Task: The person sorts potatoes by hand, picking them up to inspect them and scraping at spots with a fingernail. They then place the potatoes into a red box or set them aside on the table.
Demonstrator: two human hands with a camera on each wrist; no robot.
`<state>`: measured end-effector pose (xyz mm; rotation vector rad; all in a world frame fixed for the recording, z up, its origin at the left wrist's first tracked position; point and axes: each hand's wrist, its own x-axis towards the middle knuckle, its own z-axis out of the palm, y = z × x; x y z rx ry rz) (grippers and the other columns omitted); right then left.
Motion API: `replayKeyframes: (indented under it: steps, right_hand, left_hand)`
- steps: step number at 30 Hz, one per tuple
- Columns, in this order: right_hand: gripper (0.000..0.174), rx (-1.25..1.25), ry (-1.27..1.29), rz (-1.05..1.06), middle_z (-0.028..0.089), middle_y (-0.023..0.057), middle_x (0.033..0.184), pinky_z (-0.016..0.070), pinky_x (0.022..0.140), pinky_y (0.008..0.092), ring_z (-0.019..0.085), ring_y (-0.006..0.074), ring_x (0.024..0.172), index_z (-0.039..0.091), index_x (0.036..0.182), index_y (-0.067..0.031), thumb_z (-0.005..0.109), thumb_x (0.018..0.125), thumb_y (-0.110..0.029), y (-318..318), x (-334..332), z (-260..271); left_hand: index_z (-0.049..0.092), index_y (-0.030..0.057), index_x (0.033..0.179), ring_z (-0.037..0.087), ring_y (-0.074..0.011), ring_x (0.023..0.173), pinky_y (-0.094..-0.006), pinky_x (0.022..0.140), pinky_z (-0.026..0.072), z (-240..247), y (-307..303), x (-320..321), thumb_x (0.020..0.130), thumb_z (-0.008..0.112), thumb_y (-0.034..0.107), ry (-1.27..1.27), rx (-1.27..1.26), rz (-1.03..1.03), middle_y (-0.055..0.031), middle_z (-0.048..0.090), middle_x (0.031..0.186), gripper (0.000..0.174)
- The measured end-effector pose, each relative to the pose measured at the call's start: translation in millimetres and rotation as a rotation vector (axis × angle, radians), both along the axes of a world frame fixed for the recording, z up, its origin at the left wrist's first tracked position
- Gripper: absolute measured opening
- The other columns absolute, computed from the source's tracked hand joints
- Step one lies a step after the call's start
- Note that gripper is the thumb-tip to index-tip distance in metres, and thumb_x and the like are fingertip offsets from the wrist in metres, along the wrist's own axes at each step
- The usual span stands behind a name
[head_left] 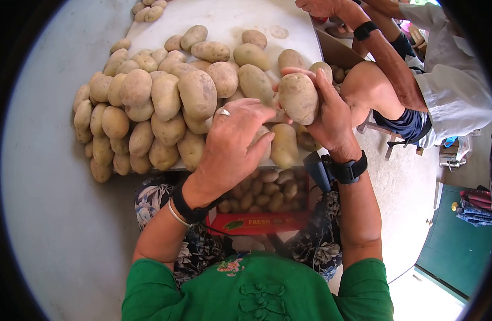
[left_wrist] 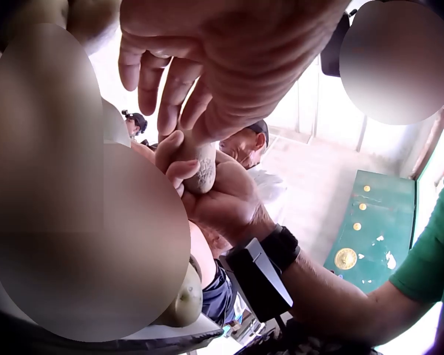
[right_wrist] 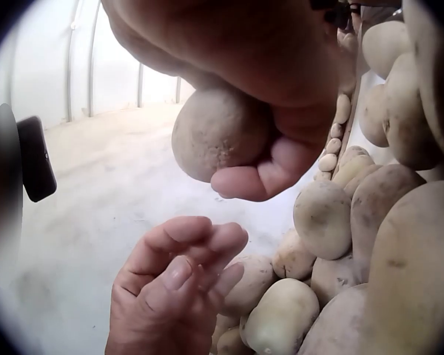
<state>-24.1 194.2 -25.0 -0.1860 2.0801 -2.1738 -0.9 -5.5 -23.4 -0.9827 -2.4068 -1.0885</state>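
My right hand [head_left: 335, 119] grips a large tan potato [head_left: 298, 99] above the table's right edge, thumb and fingers curled around it. The right wrist view shows fingertips wrapped under this potato [right_wrist: 218, 133], whose skin has a rough patch. My left hand [head_left: 230, 139], with a ring on one finger, hovers just left of the held potato. Its fingers are loosely bent and hold nothing; in the right wrist view the left hand [right_wrist: 174, 288] faces the potato across a small gap. Beside and below the left hand lies a big heap of potatoes [head_left: 165, 96].
The heap covers the near part of the white table [head_left: 219, 16]. Below its front edge a red box [head_left: 240, 223] holds smaller potatoes. A cardboard box [head_left: 334, 51] stands past the right edge, near another seated person [head_left: 459, 96]. A green cabinet [head_left: 443, 241] is farther right.
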Motion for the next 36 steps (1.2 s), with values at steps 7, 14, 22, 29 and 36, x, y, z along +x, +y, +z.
replayKeyframes:
  steps: [7,14,22,29,36]
  right_hand:
    - [0.035,-0.367,-0.1,0.226,0.061,0.0102,0.117,0.0481,0.089,0.027,0.059,0.0145,0.103,0.053,0.125,0.0005,0.055,0.093,-0.013,-15,12,3]
    - [0.037,-0.26,-0.066,0.172,0.064,0.0058,0.106,0.0516,0.079,0.0232,0.061,0.0096,0.094,0.054,0.121,-0.0002,0.06,0.093,-0.023,-9,18,7]
    - [0.033,-0.138,-0.051,0.181,0.064,0.0005,0.096,0.0504,0.067,0.0181,0.06,0.0055,0.083,0.059,0.116,-0.0035,0.063,0.09,-0.023,-4,26,11]
    - [0.03,-0.042,-0.066,0.305,0.064,-0.0008,0.096,0.0482,0.072,0.017,0.059,0.0046,0.085,0.063,0.11,-0.0041,0.071,0.082,-0.011,12,27,12]
    - [0.041,0.287,-0.084,0.626,0.065,0.0029,0.103,0.0531,0.072,0.0233,0.062,0.011,0.086,0.06,0.117,-0.003,0.072,0.078,-0.004,-11,41,20]
  left_hand:
    - [0.039,0.0079,0.137,0.062,-0.0189,0.094,-0.0302,0.077,0.0495,-4,-1,0,0.078,0.073,0.011,-0.261,0.257,-0.019,-0.0127,0.059,0.118,0.068]
    - [0.054,0.0057,0.12,0.059,-0.0307,0.098,-0.0355,0.082,0.0486,-2,0,-1,0.071,0.074,0.005,-0.083,0.228,-0.096,-0.0145,0.059,0.11,0.054]
    - [0.048,0.0028,0.125,0.058,-0.0264,0.107,-0.0349,0.093,0.0454,2,-3,-3,0.074,0.065,0.002,-0.094,0.29,-0.267,-0.014,0.059,0.119,0.054]
    - [0.054,-0.0029,0.114,0.058,-0.0121,0.085,-0.0262,0.081,0.0477,5,-21,-13,0.094,0.044,0.004,-0.264,0.657,-0.079,-0.0101,0.064,0.096,0.023]
    - [0.055,-0.0027,0.11,0.057,-0.0095,0.073,-0.0221,0.069,0.0472,7,-31,-11,0.093,0.047,0.003,-0.171,0.592,-0.006,-0.0077,0.064,0.084,0.02]
